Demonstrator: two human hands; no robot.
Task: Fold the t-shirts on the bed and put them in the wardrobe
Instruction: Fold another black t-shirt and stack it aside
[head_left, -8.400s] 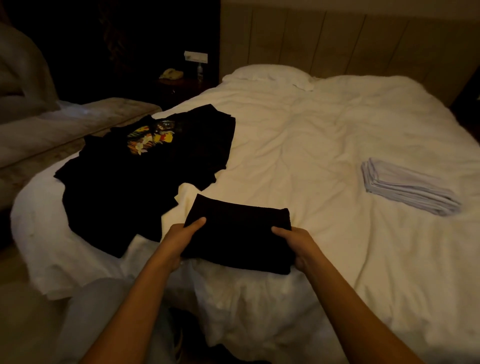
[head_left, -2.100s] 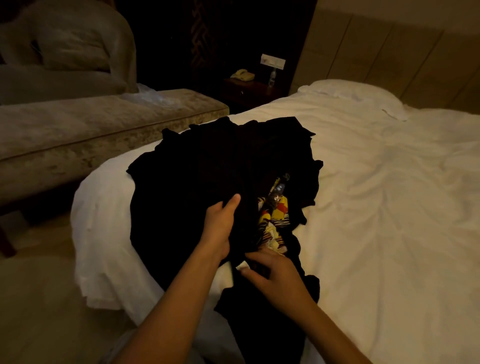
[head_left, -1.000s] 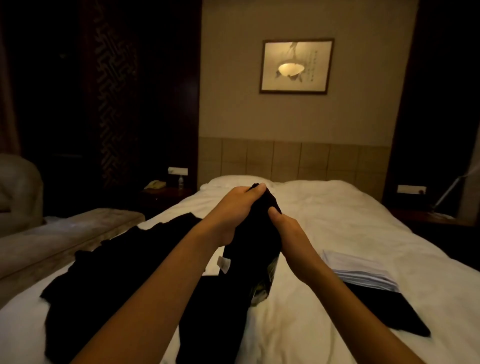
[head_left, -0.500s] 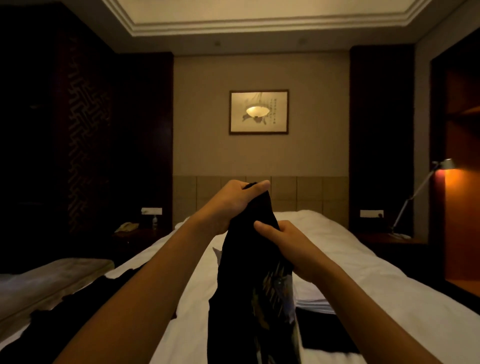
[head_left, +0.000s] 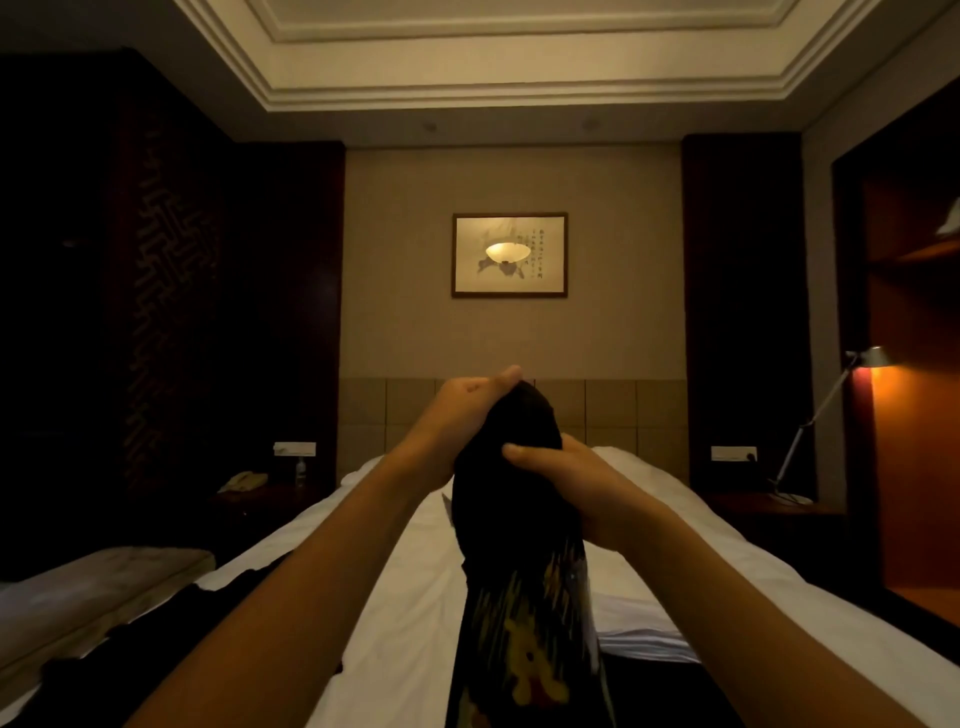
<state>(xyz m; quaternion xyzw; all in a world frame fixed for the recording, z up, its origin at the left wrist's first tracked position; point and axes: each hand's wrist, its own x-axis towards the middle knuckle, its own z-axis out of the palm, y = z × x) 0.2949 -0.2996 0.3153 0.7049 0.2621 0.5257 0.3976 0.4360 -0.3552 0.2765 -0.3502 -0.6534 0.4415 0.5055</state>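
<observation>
A black t-shirt with a yellow and red print (head_left: 524, 571) hangs bunched in front of me above the white bed (head_left: 415, 597). My left hand (head_left: 457, 415) grips its top end, and my right hand (head_left: 576, 483) grips it just below, on the right side. More black t-shirts (head_left: 156, 639) lie spread on the bed's left part. A folded pale stack (head_left: 639, 636) rests on the bed to the right, with a dark folded piece partly seen under it. No wardrobe interior is plainly visible.
An upholstered bench (head_left: 93, 582) stands left of the bed. A dark nightstand with a telephone (head_left: 241, 480) is at the back left. On the right stand a desk lamp (head_left: 826, 415) and an orange-lit shelf niche (head_left: 914, 415). A framed picture (head_left: 509, 254) hangs above the headboard.
My head has tilted up, showing more ceiling. Both hands have lifted the printed t-shirt from the bed, and the right hand has closed tighter round the cloth.
</observation>
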